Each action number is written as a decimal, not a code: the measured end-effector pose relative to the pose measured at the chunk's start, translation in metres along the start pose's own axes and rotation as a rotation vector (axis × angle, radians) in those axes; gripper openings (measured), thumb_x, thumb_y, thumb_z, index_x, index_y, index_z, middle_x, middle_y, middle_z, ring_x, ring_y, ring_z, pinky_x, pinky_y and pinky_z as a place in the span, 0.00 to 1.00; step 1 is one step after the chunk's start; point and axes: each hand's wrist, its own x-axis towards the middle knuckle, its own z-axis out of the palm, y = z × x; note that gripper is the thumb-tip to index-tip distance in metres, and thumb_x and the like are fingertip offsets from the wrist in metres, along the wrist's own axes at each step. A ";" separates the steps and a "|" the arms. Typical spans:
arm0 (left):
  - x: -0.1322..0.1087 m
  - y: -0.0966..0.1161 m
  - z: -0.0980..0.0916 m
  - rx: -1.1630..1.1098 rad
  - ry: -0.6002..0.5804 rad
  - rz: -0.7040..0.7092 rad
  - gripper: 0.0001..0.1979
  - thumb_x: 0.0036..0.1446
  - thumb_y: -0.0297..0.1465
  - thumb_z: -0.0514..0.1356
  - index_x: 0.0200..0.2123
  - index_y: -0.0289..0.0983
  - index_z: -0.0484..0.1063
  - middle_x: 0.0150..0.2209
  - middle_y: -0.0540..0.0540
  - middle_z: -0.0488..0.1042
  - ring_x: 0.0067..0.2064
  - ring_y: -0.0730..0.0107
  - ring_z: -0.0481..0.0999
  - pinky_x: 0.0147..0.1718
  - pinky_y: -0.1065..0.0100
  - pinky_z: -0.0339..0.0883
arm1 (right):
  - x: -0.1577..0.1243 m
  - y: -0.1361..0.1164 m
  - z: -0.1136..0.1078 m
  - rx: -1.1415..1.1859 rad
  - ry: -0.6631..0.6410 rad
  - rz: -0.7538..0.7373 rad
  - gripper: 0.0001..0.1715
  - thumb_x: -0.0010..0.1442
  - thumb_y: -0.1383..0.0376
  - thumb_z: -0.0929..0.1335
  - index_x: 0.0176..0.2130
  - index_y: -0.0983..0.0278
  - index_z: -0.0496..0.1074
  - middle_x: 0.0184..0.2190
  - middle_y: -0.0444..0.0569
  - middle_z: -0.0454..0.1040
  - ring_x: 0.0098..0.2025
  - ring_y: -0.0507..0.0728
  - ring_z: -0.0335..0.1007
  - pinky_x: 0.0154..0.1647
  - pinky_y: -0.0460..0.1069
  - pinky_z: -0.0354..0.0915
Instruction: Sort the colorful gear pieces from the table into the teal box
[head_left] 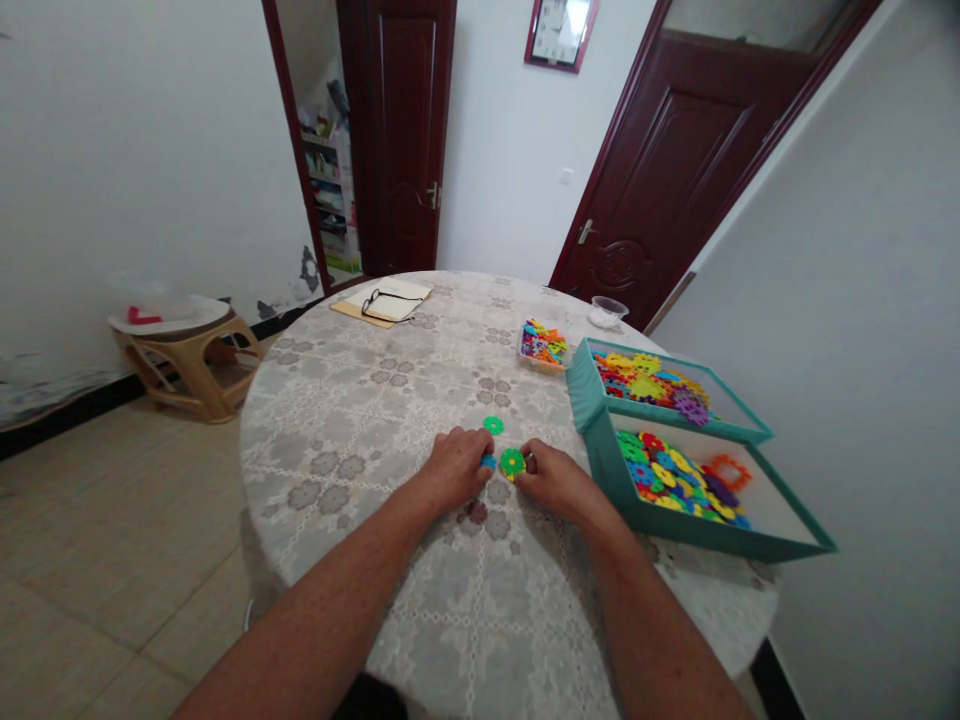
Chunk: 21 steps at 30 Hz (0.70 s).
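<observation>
Near the middle of the round table, my left hand [459,466] has its fingers closed on a small blue disc [488,462]. Just to the right, my right hand [553,478] pinches a green disc [512,462] by its right edge, and a bit of yellow shows under the green. The two held pieces are close together with a narrow gap between them. Another green disc [493,425] lies flat on the patterned tablecloth, slightly beyond my fingers.
On the right stands a teal two-compartment box [596,435] of colourful pieces. Behind it are a small tub [543,366] of pieces and a clear bowl [607,312]. Glasses [390,296] rest on a notebook [349,309] at the far left. A stool [196,375] stands on the floor.
</observation>
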 end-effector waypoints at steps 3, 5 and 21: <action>-0.004 0.004 -0.003 -0.073 -0.006 0.006 0.10 0.58 0.26 0.62 0.43 0.42 0.73 0.42 0.44 0.78 0.49 0.54 0.76 0.50 0.57 0.65 | 0.005 0.002 0.003 0.018 0.040 -0.037 0.12 0.56 0.68 0.71 0.42 0.63 0.71 0.37 0.48 0.76 0.39 0.56 0.69 0.38 0.48 0.58; -0.007 0.005 -0.004 -0.162 -0.007 0.017 0.11 0.56 0.25 0.63 0.43 0.43 0.74 0.41 0.45 0.78 0.47 0.56 0.77 0.48 0.60 0.66 | 0.006 0.005 0.004 0.013 0.079 -0.069 0.13 0.54 0.68 0.72 0.41 0.62 0.71 0.40 0.49 0.76 0.42 0.57 0.70 0.41 0.48 0.60; 0.001 -0.004 0.006 -0.295 0.008 -0.012 0.08 0.56 0.28 0.67 0.36 0.42 0.70 0.33 0.51 0.76 0.36 0.66 0.77 0.36 0.68 0.62 | -0.010 -0.023 0.006 0.332 -0.054 -0.265 0.20 0.59 0.72 0.68 0.50 0.59 0.72 0.40 0.46 0.79 0.37 0.55 0.72 0.38 0.49 0.64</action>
